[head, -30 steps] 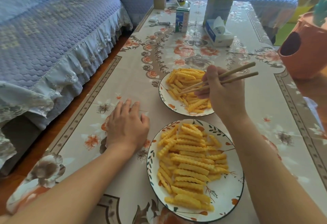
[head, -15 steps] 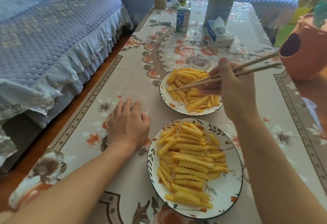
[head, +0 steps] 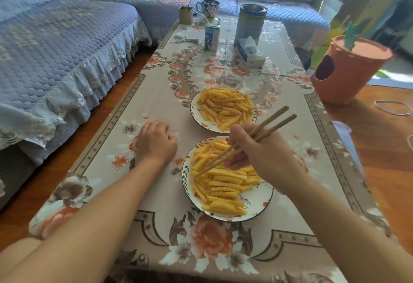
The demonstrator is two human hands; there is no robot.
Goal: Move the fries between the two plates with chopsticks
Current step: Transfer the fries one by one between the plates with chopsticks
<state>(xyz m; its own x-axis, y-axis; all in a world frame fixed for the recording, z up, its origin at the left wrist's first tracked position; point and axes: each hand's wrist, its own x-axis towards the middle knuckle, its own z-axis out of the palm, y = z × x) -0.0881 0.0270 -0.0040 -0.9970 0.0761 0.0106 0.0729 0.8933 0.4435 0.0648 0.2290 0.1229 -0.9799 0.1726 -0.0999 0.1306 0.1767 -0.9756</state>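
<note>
Two white plates of crinkle-cut fries stand on the floral tablecloth. The far plate [head: 197,119] holds a heap of fries [head: 224,108]. The near plate [head: 260,202] holds fries [head: 221,184] spread over its left half. My right hand [head: 261,153] hovers over the near plate and grips a pair of wooden chopsticks [head: 245,139]; their tips reach down to the fries at the plate's left side. I cannot tell whether a fry sits between the tips. My left hand [head: 155,142] rests on the cloth left of the plates, fingers loosely curled, holding nothing.
At the table's far end stand a milk carton [head: 211,38], a tall tin [head: 250,23], a tissue pack [head: 249,52], a mug [head: 210,8] and a small box [head: 185,14]. An orange bin [head: 348,70] stands at the right, a blue sofa [head: 55,43] along the left.
My right hand has drawn back with the chopsticks from the far plate to the near plate, tips now lowered onto its fries. The left hand's fingers have curled slightly.
</note>
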